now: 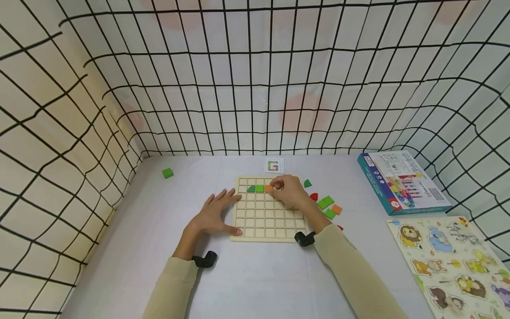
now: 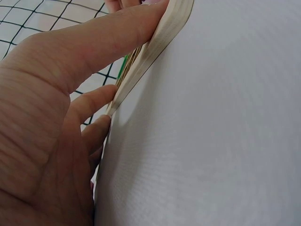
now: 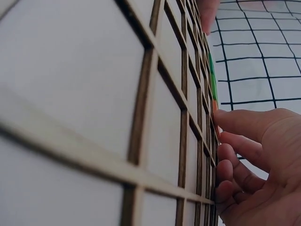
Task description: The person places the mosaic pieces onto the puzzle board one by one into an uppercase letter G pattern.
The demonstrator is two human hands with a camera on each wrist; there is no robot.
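A wooden grid board [image 1: 260, 217] lies flat on the table. Its second row from the back holds a green quarter-round tile [image 1: 251, 189], a green square tile [image 1: 260, 188] and an orange square tile [image 1: 268, 188], side by side. At the orange tile my right hand [image 1: 290, 191] pinches with thumb and index finger; the right wrist view shows the thumb [image 3: 240, 123] on it and the other fingers curled. My left hand [image 1: 215, 214] is spread along the board's left side, its thumb [image 2: 108, 40] and fingertips touching the edge.
A card with a coloured G [image 1: 274, 165] lies behind the board. Loose tiles, including an orange square [image 1: 336, 209], lie to its right. Green tiles [image 1: 168, 173] sit far left. Right stand a box [image 1: 406, 181] and an animal puzzle board [image 1: 450, 261]. Black netting encloses the table.
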